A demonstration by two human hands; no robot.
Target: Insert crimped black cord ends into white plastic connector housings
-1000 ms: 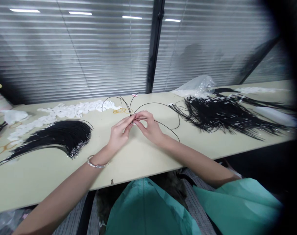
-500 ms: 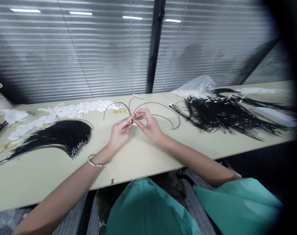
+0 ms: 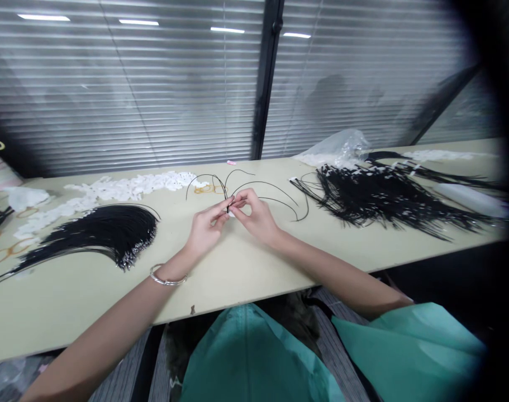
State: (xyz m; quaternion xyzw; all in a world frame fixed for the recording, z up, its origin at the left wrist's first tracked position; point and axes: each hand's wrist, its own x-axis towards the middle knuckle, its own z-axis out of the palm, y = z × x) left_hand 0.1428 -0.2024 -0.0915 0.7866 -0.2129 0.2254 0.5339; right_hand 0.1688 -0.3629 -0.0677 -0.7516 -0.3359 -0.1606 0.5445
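Over the middle of the table, my left hand [image 3: 206,225] and my right hand [image 3: 255,215] meet at the fingertips. Both pinch a few thin black wires [image 3: 226,185], whose loose ends fan out in arcs behind and to the right. A small white connector [image 3: 231,213] shows at the fingertips, largely covered by them. To the left lies a neat bundle of black wires [image 3: 99,231] with shiny metal tips at its near end. Further right is a big pile of black wires [image 3: 371,195] bearing white connectors.
Small white pieces [image 3: 132,185] are strewn along the back left, with yellow rubber bands [image 3: 208,190] near my hands. A clear plastic bag [image 3: 340,148] sits behind the right pile. Window blinds [image 3: 153,84] rise behind the table [image 3: 237,268]. A small striped piece [image 3: 231,163] lies at the back edge.
The loose wire ends have swung slightly to the right, and the fingertips have shifted a little. Both hands still pinch the wires at the same spot.
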